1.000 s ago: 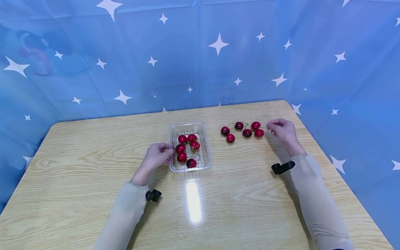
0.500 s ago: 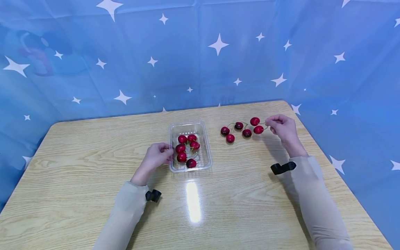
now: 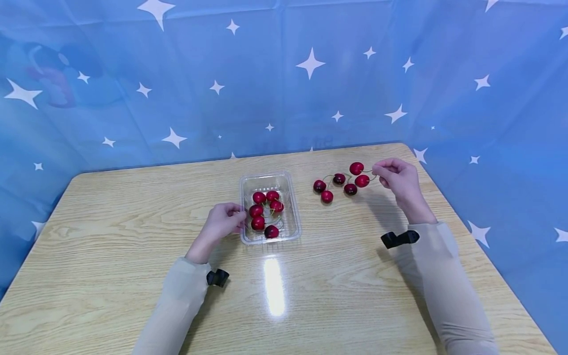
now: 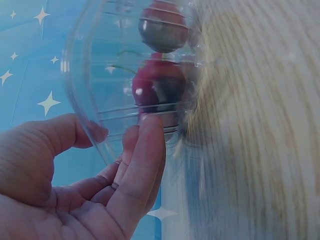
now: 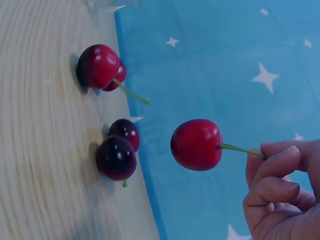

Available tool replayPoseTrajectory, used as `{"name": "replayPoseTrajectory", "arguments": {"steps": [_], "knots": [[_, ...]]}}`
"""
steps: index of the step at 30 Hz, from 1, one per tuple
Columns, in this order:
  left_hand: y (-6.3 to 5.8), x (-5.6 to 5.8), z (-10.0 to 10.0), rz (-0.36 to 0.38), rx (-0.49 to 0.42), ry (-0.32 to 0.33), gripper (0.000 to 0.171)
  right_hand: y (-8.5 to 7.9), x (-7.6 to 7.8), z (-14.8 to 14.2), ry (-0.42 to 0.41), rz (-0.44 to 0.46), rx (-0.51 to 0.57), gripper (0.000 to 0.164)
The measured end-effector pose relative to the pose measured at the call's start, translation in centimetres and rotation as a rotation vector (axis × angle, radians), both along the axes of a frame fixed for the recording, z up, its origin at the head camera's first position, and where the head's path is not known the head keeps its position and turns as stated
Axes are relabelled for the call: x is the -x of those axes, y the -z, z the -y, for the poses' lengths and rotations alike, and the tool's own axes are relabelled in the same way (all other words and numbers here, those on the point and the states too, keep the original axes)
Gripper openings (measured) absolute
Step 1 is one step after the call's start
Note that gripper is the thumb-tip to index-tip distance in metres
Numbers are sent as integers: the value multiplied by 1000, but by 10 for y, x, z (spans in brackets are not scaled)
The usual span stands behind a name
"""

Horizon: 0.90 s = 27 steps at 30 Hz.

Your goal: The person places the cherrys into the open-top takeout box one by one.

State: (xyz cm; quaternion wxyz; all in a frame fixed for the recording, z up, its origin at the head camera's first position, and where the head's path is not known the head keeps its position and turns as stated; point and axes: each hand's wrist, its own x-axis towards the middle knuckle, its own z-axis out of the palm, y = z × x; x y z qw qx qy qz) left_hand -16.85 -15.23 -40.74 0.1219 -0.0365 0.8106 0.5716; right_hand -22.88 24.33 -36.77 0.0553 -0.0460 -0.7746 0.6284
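My right hand (image 3: 401, 186) pinches the green stems of a pair of red cherries (image 3: 362, 181) by their ends, at the right of the table. In the right wrist view one of them, a bright red cherry (image 5: 196, 145), hangs off the table surface on its stem (image 5: 239, 148); its partner is hidden there. My left hand (image 3: 222, 222) holds the left rim of a clear plastic container (image 3: 293, 217). The left wrist view shows the thumb (image 4: 75, 131) on one side of its wall and the fingers on the other. Several red cherries (image 3: 256, 211) with stems lie inside.
Left of my right hand, several darker cherries (image 3: 350, 189) lie on the wooden table (image 3: 337, 276). A blue curtain with white stars (image 3: 275, 74) hangs behind the table's far edge. Each wrist wears a small black camera (image 3: 217, 278).
My right hand has lifted the pair of cherries off the table and carried them slightly left and away. The left hand and the container have stayed still.
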Motion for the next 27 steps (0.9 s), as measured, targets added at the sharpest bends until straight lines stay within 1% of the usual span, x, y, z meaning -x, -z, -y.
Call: {"name": "replayPoseTrajectory", "arguments": {"steps": [7, 11, 13, 17, 21, 27], "knots": [[-2, 0, -1, 11, 18, -1, 25, -6, -4, 6, -17, -13, -4, 6], [-3, 0, -1, 14, 13, -1, 26, -9, -6, 11, -27, -23, 8, 12], [-3, -1, -1, 14, 11, -1, 27, -10, -6, 13, -35, -33, 34, 13], [-4, -1, -1, 8, 4, 3, 27, -12, -8, 19, -73, -57, 127, 3], [-4, -1, -1, 9, 0, 2, 27, -13, -10, 25, -113, -63, 163, 12], [-5, -1, -1, 19, 8, -3, 27, -16, -13, 35, -140, -75, 137, 6]]}}
